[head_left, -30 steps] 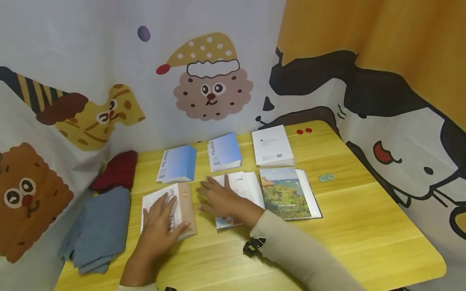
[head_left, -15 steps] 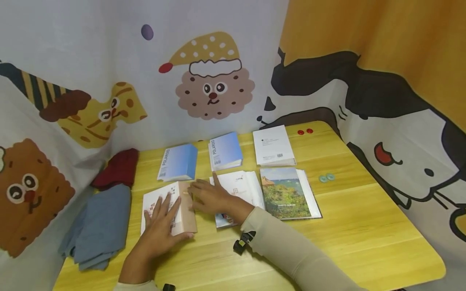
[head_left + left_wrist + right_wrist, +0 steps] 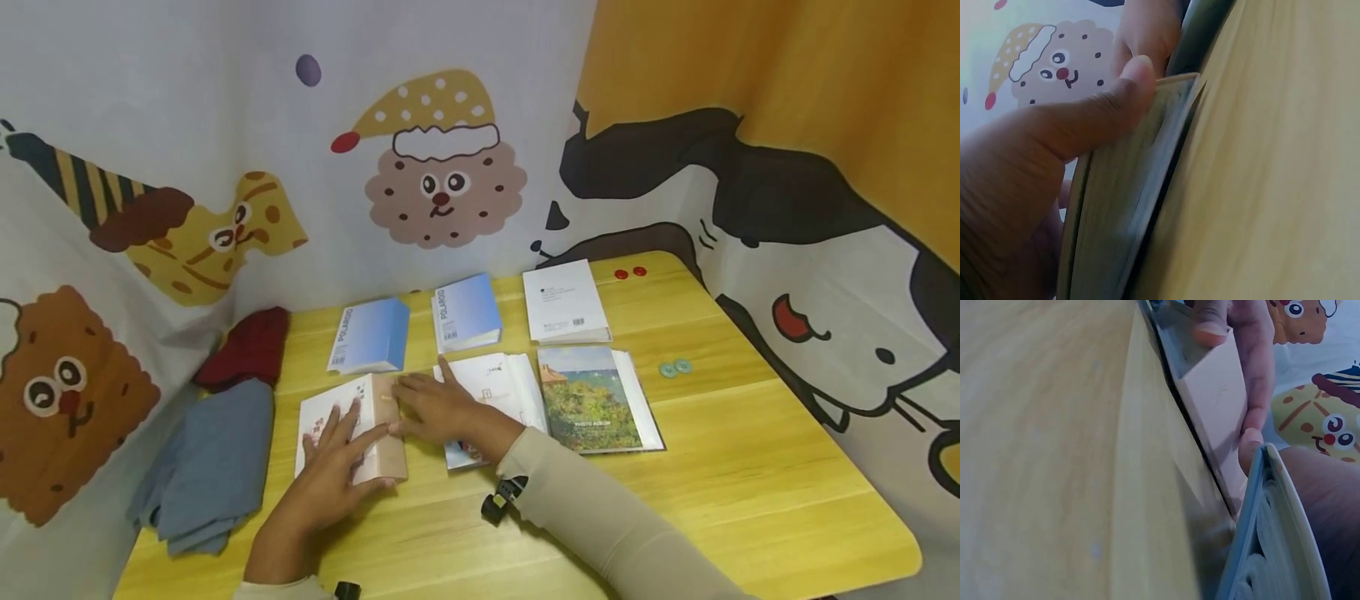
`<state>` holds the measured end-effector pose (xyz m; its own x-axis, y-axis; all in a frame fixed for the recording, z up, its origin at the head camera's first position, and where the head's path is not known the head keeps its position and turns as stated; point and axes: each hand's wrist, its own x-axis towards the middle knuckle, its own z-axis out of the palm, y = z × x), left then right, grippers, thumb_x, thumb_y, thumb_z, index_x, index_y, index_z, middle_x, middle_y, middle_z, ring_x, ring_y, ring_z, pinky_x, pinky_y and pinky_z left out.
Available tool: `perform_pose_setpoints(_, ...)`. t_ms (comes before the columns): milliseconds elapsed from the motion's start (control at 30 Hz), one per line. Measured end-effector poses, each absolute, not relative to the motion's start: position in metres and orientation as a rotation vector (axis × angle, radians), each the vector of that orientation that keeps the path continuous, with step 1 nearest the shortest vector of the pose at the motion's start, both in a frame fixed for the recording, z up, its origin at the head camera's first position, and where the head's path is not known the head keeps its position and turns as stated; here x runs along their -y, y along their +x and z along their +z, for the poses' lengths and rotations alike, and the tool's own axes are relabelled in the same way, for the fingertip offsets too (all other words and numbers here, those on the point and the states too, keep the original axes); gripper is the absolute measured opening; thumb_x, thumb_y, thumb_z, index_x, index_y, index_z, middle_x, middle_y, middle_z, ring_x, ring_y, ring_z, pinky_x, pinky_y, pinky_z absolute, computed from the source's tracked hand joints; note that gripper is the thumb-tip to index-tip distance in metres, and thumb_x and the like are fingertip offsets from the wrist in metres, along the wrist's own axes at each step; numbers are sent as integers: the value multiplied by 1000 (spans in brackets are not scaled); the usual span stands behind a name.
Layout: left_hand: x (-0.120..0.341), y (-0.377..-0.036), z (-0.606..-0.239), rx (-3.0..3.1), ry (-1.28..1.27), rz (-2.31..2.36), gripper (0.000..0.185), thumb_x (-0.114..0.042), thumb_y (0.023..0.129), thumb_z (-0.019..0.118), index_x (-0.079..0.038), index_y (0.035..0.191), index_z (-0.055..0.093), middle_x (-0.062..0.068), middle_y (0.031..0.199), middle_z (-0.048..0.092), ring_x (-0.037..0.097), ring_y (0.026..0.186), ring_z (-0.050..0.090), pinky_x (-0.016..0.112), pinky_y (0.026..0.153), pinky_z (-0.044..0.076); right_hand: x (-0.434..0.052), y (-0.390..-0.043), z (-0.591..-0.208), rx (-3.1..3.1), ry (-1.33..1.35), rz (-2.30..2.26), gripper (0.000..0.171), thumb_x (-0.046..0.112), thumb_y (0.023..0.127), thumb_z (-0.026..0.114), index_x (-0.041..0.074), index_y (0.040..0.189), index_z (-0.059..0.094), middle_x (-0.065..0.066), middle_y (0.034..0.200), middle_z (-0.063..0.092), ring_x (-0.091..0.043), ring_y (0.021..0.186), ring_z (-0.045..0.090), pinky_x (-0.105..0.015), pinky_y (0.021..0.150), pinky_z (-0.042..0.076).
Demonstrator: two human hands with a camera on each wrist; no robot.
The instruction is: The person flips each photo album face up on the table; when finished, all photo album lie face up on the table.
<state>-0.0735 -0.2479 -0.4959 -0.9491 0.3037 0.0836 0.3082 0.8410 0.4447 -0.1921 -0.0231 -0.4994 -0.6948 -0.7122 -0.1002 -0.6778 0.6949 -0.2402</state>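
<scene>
Left hand [image 3: 332,473] splayed on boxy book [image 3: 367,413], print part-hidden; right hand [image 3: 437,408], fingers extended, touches smooth tan spine [image 3: 391,460], three o'clock.

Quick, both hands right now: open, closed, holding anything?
Left hand: open, fingers spread on the thick white rectangular album with a beige spine, thumb at its near edge.
Right hand: open, fingertips at that spine, no grip visible.

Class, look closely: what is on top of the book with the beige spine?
The left hand rests on this book. Some red print shows; any print the hand covers cannot be seen.
</scene>
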Motion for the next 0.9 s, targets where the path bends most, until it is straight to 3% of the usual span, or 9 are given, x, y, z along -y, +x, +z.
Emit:
perform_pose_setpoints(367,255,-71,-493,2862,-563,-955,80,-38,86,92,-29,158,59,33,175,30,71,157,23,101,104,19,22,-194,-502,-2696,-1112,-457,88,74,109,38,20,176,22,0,179,36,-21,167,35,-67,137,-2)
perform_pose_setpoints(500,257,-72,-495,2776,-615,-1048,81,-27,88,92,-24,160,57,35,175,29,72,156,24,95,109,27,19,-195,-501,-2659,-1118,-595,87,72,110,36,19,177,18,-2,178,38,-21,165,38,-67,137,-4)
perform_pose_setpoints(567,257,-73,-496,2746,-634,-1067,82,-23,89,92,-23,162,55,33,176,27,69,157,27,74,120,40,17,-194,-500,-2639,-1133,-661,85,69,112,37,19,177,17,-3,178,36,-23,165,38,-68,137,-3)
perform_pose_setpoints(633,256,-74,-498,2713,-650,-1087,84,-19,89,91,-21,164,53,31,178,25,64,156,32,41,122,48,16,-193,-499,-2620,-1160,-726,81,65,113,38,19,177,17,-3,179,35,-25,165,38,-69,137,0)
perform_pose_setpoints(733,255,-75,-501,2645,-649,-1123,87,-12,88,91,-19,165,51,28,179,25,57,156,36,7,115,33,14,-191,-498,-2590,-1226,-862,76,56,116,40,16,176,20,-4,179,34,-30,164,39,-71,136,9)
perform_pose_setpoints(800,253,-76,-502,2582,-651,-1190,87,-6,88,89,-17,165,49,25,180,24,43,161,34,3,115,30,13,-190,-495,-2565,-1272,-972,72,49,117,44,14,175,22,-5,179,34,-31,164,40,-71,135,17)
perform_pose_setpoints(900,251,-77,-504,2464,-681,-1344,87,1,90,85,-10,166,45,24,181,22,16,164,32,15,115,45,12,-186,-491,-2532,-1316,-1137,70,41,116,50,16,176,22,-5,179,34,-29,164,40,-61,135,28)
